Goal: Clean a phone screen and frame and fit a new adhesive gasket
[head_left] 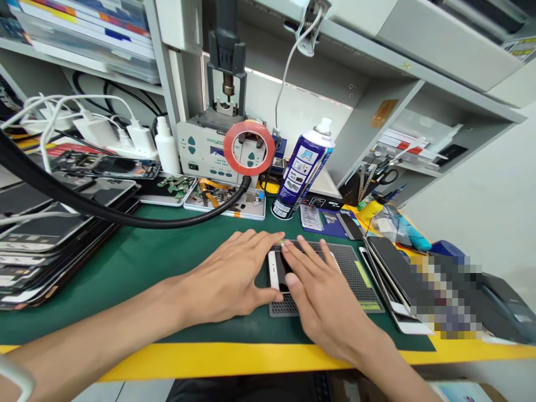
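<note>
A white-framed smartphone (273, 269) with a dark screen lies sideways on a grey perforated pad (348, 267). My left hand (234, 271) is at its left end, with the thumb at the near corner and the forefinger at the far corner, gripping that end between them. Across the screen lies my right hand (320, 287), its fingers stretched out and spread, covering most of the phone. Its fingertips are near the far edge; whether something small is under them I cannot tell.
Stacked phone screens (42, 245) stand left, more phone parts (391, 279) right. Behind are a parts tray (251, 210), a spray can (302, 167), a roll of red tape (228, 146) and a control unit (199, 153). A black hose (151, 222) arches over the green mat (176, 251).
</note>
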`<state>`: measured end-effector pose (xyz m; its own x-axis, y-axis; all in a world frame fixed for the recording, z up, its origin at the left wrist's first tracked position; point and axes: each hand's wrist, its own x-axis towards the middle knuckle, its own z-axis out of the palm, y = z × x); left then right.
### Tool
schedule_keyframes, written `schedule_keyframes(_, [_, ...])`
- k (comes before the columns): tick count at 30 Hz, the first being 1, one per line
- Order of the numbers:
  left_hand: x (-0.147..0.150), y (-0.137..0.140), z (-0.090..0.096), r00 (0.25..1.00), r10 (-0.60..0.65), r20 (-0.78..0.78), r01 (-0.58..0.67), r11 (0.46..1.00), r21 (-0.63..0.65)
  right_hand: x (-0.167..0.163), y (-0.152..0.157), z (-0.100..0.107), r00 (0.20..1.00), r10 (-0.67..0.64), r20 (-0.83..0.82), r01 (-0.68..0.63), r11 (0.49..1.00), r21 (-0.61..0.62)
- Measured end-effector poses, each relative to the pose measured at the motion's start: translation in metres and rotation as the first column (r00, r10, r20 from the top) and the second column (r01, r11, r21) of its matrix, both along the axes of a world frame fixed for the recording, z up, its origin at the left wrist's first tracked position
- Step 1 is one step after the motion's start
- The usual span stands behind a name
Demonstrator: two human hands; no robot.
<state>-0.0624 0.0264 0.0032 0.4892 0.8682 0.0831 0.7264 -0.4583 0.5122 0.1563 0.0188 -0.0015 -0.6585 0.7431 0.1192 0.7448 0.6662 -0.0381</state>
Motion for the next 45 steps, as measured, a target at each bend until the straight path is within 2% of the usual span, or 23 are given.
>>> schedule_keyframes(3, [0.000,0.001,0.003,1.000,0.008,-0.024,-0.008,1.000,-0.019,-0.012,-0.011,-0.003,0.999,0.032,-0.037,-0.032,0.999,-0.001])
schedule_keyframes(7, [0.000,0.002,0.003,0.999,-0.001,-0.036,0.001,1.000,0.001,0.012,-0.025,-0.002,0.992,0.118,0.043,-0.119,0.993,0.021])
schedule_keyframes(8, [0.000,0.002,0.002,0.999,-0.003,-0.041,0.003,1.000,0.011,0.021,-0.025,-0.002,0.993,0.106,0.059,-0.109,0.993,0.037])
schedule_keyframes(11, [0.001,0.003,0.001,0.998,-0.001,-0.064,0.003,0.999,0.033,0.033,-0.017,-0.008,0.997,-0.036,0.065,0.030,0.995,0.096])
schedule_keyframes(14, [0.000,0.002,0.001,0.997,0.001,-0.080,0.002,0.999,0.034,0.015,-0.017,-0.014,0.994,-0.104,0.029,0.101,0.990,0.094])
schedule_keyframes(17, [-0.001,0.002,0.001,0.998,-0.002,-0.069,0.003,1.000,0.015,-0.010,-0.030,-0.013,1.000,-0.001,-0.022,0.002,1.000,0.017])
schedule_keyframes(20, [-0.002,0.003,-0.003,0.999,0.004,-0.049,-0.002,1.000,0.025,-0.007,-0.039,-0.006,0.998,0.048,-0.044,-0.050,0.998,-0.046])
schedule_keyframes(23, [-0.002,0.003,-0.006,0.999,0.014,-0.032,-0.012,0.998,0.063,0.024,-0.037,-0.007,0.999,-0.015,-0.034,0.015,1.000,0.009])
schedule_keyframes(26, [-0.002,0.003,-0.006,1.000,-0.005,0.002,0.005,0.997,0.082,0.049,-0.029,-0.019,0.983,-0.166,-0.079,0.176,0.976,0.130])
schedule_keyframes(28, [-0.001,0.004,-0.004,1.000,-0.007,0.001,0.007,0.997,0.079,0.050,-0.027,-0.029,0.961,-0.241,-0.135,0.263,0.948,0.177])
schedule_keyframes(31, [-0.001,0.005,0.000,0.999,-0.017,-0.031,0.019,0.997,0.068,0.029,-0.034,-0.037,0.926,-0.300,-0.231,0.345,0.919,0.191])
schedule_keyframes(33, [0.000,0.005,0.001,0.999,-0.025,-0.046,0.028,0.997,0.075,0.011,-0.043,-0.037,0.923,-0.279,-0.264,0.331,0.927,0.178])
schedule_keyframes(37, [0.001,0.003,0.001,0.999,-0.013,-0.046,0.017,0.996,0.089,-0.004,-0.054,-0.030,0.964,-0.148,-0.220,0.175,0.979,0.109])
schedule_keyframes(39, [0.000,0.003,0.001,0.999,-0.024,-0.034,0.027,0.996,0.086,0.005,-0.054,-0.028,0.964,-0.143,-0.222,0.165,0.983,0.084])
schedule_keyframes(45, [-0.002,0.002,0.003,0.999,-0.030,-0.015,0.031,0.996,0.082,0.053,-0.046,-0.033,0.918,-0.279,-0.283,0.315,0.945,0.092])
